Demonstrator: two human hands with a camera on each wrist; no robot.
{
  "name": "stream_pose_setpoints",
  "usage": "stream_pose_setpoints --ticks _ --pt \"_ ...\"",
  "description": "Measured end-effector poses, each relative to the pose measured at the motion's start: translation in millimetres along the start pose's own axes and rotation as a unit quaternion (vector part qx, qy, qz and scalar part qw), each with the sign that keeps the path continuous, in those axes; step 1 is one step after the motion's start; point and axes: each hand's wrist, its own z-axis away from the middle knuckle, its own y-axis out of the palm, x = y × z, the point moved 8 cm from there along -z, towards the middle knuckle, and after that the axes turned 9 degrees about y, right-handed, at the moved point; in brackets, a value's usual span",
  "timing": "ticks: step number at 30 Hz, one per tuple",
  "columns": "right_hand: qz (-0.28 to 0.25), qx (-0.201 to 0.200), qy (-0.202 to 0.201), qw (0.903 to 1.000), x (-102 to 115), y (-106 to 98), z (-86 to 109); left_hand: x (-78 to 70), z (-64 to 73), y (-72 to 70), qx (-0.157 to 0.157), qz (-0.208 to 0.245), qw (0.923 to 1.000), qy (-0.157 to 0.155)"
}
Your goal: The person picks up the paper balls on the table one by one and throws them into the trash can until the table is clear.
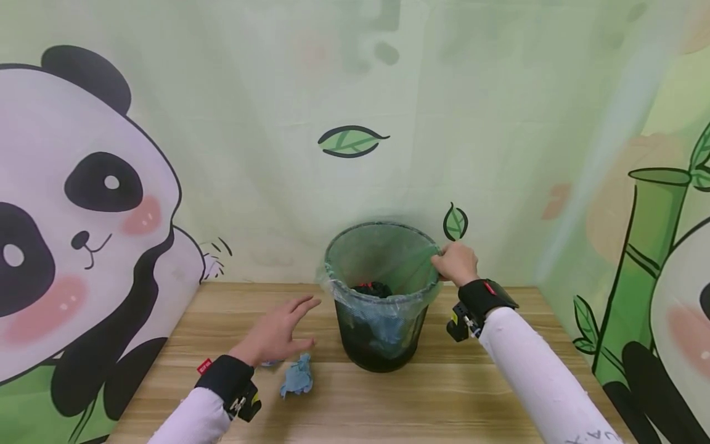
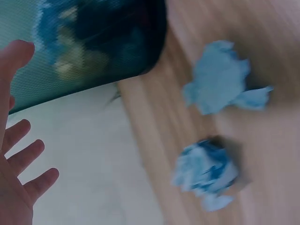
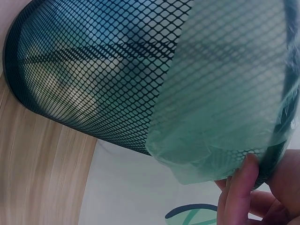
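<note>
A black mesh trash can, lined with a thin translucent green plastic bag, stands on the wooden table. My right hand grips its right rim, fingers and thumb closing over the folded bag edge. To the left of the can, my left hand hovers with spread fingers, holding nothing. Below that hand lies a crumpled blue paper. A second crumpled blue paper is mostly hidden under the hand in the head view; the left wrist view shows both.
Inside the can sits some dark crumpled trash with a bit of red, and blue and yellowish pieces show through the mesh. Behind the wooden table hangs a pale green backdrop printed with pandas, leaves and bamboo.
</note>
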Motion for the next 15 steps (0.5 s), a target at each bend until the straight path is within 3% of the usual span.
stream_pose_setpoints --ticks 8,15 --pt "0.0 0.0 0.0 1.0 1 0 1.1 9.1 25.1 46.7 0.015 0.01 0.9995 -0.025" --pt "0.001 -0.001 0.002 1.0 0 0 0.0 14.4 46.1 88.3 0.075 0.034 0.9951 -0.054"
